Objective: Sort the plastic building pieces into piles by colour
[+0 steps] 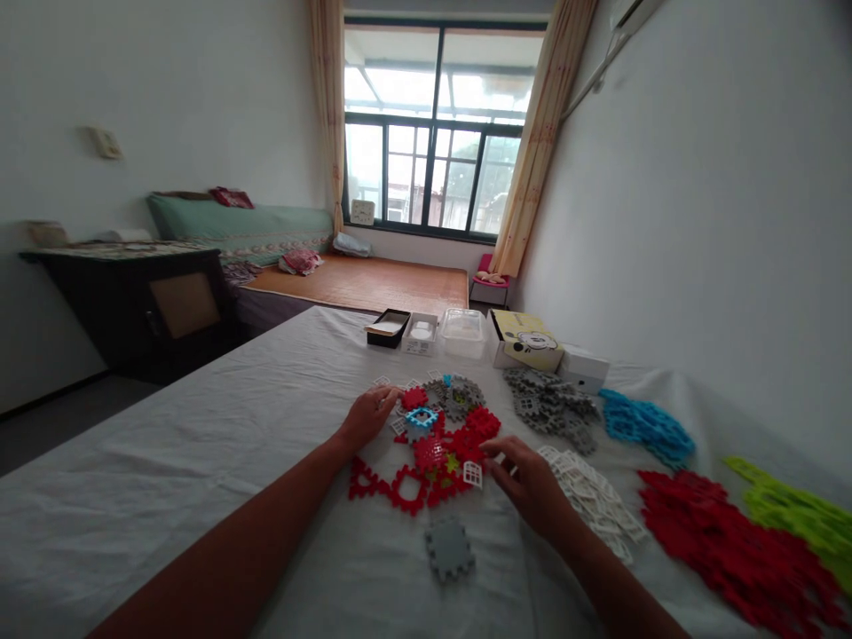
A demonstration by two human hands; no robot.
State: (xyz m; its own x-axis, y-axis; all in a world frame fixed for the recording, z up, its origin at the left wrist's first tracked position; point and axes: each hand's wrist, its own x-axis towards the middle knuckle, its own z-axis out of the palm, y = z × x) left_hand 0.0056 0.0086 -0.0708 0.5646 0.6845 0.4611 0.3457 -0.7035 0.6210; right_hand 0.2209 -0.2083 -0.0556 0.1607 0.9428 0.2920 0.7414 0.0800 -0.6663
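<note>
A cluster of flat interlocking plastic tiles lies on the cloth between my hands, with red tiles (469, 439), grey tiles (464, 397) and a blue-edged tile (422, 417). My left hand (371, 415) rests at the cluster's left edge, fingers stretched towards a small red tile (414, 398); nothing shows in its grasp. On the opposite side, my right hand (525, 475) has its thumb and fingers apart, close to the red tiles and a white window-shaped piece (472, 475). A single grey square tile (450, 550) lies nearer to me.
To the right are piles of grey tiles (549, 404), blue tiles (649, 426), white window pieces (592, 497), red tiles (725, 541) and lime-green tiles (795, 510). Behind stand a black box (388, 330), a clear plastic container (464, 333) and a yellow box (527, 340).
</note>
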